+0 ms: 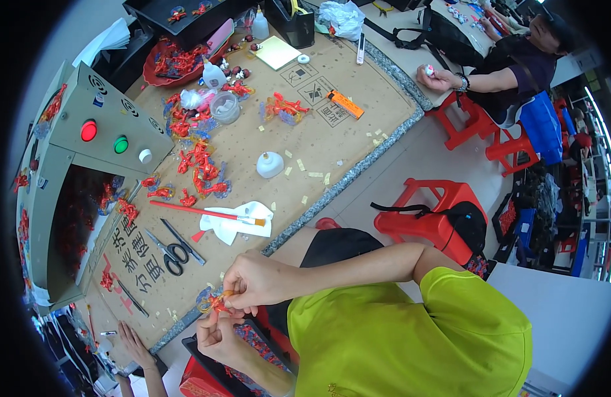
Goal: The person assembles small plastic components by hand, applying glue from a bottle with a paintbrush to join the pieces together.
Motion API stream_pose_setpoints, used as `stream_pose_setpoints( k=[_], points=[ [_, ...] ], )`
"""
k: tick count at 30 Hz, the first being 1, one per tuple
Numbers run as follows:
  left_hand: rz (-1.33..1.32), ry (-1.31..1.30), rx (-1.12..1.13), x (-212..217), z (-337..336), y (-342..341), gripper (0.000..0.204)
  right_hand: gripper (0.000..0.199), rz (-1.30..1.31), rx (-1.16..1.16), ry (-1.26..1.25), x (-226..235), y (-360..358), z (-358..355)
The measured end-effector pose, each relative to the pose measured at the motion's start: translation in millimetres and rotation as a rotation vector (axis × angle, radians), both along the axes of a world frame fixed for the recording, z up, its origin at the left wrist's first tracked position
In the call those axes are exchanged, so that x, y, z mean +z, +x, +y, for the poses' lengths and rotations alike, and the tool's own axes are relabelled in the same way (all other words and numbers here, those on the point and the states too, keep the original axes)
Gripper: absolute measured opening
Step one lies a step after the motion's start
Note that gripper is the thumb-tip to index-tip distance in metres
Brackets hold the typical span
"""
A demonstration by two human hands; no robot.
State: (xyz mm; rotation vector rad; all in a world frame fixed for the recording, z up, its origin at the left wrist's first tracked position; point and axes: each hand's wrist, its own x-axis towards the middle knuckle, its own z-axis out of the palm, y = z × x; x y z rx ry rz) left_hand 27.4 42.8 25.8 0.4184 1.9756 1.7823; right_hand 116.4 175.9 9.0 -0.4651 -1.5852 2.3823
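Note:
My right hand pinches a small red figurine with clear blue and yellow parts, just off the table's near edge. From below, my left hand holds the same figurine between its fingertips. Between and under the fingers, part of the figurine is hidden. Below my hands, a dark tray of many blue and red pieces sits near a red stool. Closest on the table are black-handled scissors, a slim dark tool, and a red-handled brush across a white cloth.
A grey box with red and green buttons stands at left, its dark opening facing the table. Several red figurines, a white squeeze bottle, a clear tub and an orange cutter lie about. Other people's hands work nearby.

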Motion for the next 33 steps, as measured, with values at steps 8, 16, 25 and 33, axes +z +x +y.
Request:
stream_pose_setpoints(
  k=[8, 16, 25, 33],
  points=[
    [0.003, -0.029, 0.005, -5.0, -5.1, -0.2, 0.005, 0.015, -0.001, -0.001, -0.029, -4.2, 1.1, -1.8],
    [0.012, -0.048, 0.015, -1.4, -4.5, 0.4, 0.005, 0.015, -0.01, 0.004, 0.001, -0.2, 1.5, -0.3],
    [0.017, -0.074, 0.023, -1.9, -3.2, 2.7, 0.005, 0.016, -0.01, -0.011, 0.001, -1.8, 2.2, -1.6],
    [0.02, -0.095, 0.025, -1.8, -3.6, 1.4, 0.005, 0.015, -0.017, -0.021, -0.002, 0.5, 2.3, -0.9]
  ],
)
